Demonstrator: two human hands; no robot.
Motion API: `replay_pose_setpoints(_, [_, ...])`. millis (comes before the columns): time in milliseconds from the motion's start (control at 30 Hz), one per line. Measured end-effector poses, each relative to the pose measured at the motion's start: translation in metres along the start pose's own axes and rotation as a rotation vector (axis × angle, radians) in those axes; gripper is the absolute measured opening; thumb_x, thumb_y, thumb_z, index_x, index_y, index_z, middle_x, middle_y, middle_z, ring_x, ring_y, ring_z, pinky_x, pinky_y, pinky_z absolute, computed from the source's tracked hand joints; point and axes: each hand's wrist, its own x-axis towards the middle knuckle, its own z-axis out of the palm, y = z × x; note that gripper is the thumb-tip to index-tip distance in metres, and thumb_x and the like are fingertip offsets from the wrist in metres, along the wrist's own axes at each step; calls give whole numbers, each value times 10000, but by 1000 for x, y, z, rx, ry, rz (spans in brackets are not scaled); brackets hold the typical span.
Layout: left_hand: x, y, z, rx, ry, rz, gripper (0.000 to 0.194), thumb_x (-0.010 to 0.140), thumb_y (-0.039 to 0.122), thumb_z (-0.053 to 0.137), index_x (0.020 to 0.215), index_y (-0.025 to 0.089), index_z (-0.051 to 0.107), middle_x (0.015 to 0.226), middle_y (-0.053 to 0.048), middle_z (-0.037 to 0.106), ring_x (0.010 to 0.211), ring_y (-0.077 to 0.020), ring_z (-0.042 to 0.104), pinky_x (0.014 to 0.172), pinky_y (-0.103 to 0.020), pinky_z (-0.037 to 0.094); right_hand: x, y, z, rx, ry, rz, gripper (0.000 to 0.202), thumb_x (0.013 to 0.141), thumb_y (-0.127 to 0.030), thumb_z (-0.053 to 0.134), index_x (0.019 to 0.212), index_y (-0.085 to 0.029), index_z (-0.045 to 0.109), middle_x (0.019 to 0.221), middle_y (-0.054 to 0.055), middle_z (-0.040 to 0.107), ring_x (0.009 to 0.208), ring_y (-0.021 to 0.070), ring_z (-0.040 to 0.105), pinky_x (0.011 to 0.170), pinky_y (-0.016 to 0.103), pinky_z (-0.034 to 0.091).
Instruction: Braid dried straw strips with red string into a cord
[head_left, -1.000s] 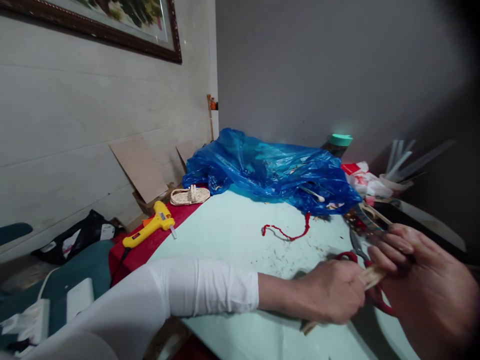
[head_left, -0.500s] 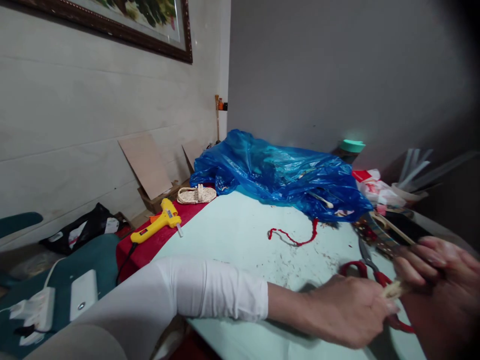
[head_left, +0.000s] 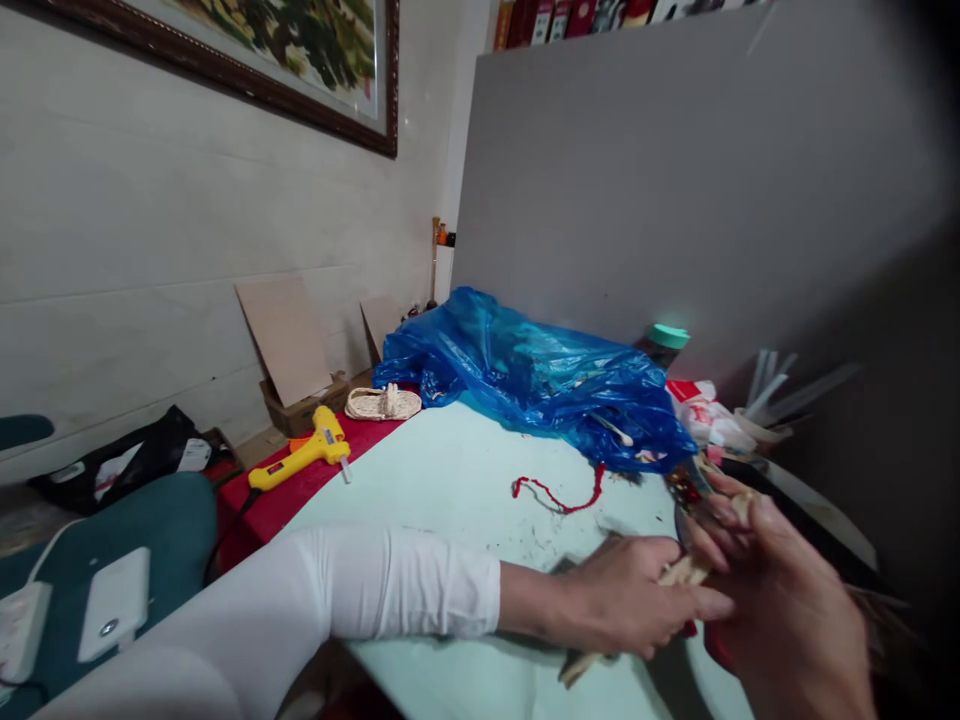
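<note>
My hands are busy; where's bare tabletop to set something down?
Left of the red cord, a broad patch opens between the glue gun, white sleeve and blue plastic bag. The right side is crowded: left hand, right hand, pale strip.

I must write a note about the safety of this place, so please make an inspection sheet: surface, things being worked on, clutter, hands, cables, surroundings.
Surface: pale green tabletop, with small dark bits scattered on it.
Things being worked on: pale strip, between both hands.
Clutter: blue plastic bag, red cord, woven slipper-shaped piece, yellow glue gun.
Hands: left hand grips the strip; right hand also holds it, fingers blurred.
Cables: black cable from the glue gun; white cable over the green chair.
Surroundings: framed picture, grey panel.
</note>
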Motion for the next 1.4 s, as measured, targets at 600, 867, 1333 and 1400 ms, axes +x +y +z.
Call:
replay_pose_setpoints(600, [-1, -12, 6, 557, 185, 371, 301, 882, 182, 348, 585, 203, 308, 594, 18, 379, 566, -116, 382, 576, -257, 316, -4, 10, 2, 13, -41, 104, 269, 647, -338, 791, 759, -149, 635, 582, -69, 342, 432, 17, 233, 333, 120, 200])
replay_pose_setpoints(867, [1, -14, 4, 339, 80, 175, 230, 906, 312, 362, 737, 198, 469, 587, 36, 406, 571, -112, 416, 594, -241, 334, 9, 14, -10, -3, 41, 96, 275, 664, -331, 788, 826, -150, 659, 616, -58, 387, 437, 8, 268, 351, 107, 239])
replay_pose_setpoints(1333, [3, -18, 2, -228, 127, -79, 233, 866, 396, 469, 816, 174, 518, 552, 58, 435, 432, -71, 378, 460, -211, 363, 13, 17, 4, -9, 49, 148, 222, 670, -326, 761, 758, -174, 625, 595, -61, 293, 453, 49, 201, 323, 171, 180])
replay_pose_setpoints(1400, [1, -15, 0, -213, 105, -92, 256, 840, 435, 502, 841, 179, 502, 587, 43, 503, 420, -73, 408, 427, -208, 364, 10, 19, 3, -34, 52, 166, 227, 695, -354, 742, 740, -181, 603, 573, -71, 262, 443, 51, 187, 323, 171, 179])
